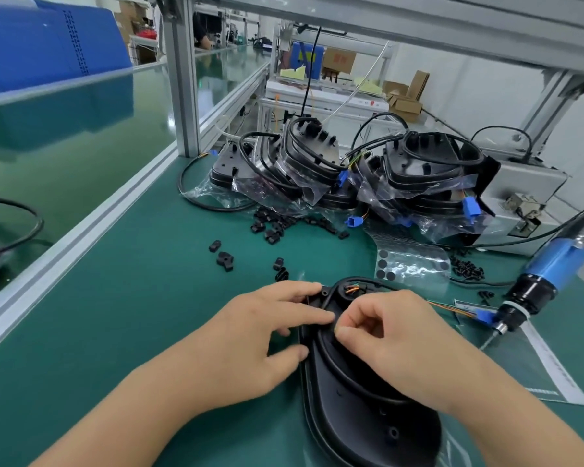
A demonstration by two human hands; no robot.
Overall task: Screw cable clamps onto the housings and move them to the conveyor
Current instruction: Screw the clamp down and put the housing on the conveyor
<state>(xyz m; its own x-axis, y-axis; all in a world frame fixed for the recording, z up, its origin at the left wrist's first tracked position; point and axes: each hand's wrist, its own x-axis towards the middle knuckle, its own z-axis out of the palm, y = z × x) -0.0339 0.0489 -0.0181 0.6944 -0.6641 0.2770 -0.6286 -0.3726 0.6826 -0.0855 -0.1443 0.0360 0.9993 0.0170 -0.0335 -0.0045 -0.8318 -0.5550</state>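
A black housing (pixel 358 409) lies flat on the green mat in front of me, with a black cable (pixel 348 374) looped along its rim. My left hand (pixel 250 342) holds the housing's left edge, with its fingers over the top and its thumb at the side. My right hand (pixel 395 335) pinches something small against the cable near the housing's top; the pinched part is hidden by my fingers. Loose black cable clamps (pixel 225 259) lie scattered on the mat beyond the housing. The conveyor (pixel 68 153) runs along the left behind an aluminium rail.
A pile of bagged housings (pixel 351 170) with cables and blue connectors sits at the back of the bench. A blue electric screwdriver (pixel 536 284) hangs at the right above a plastic sheet. Black screws (pixel 469 267) lie near it. Blue crates (pixel 48 42) stand far left.
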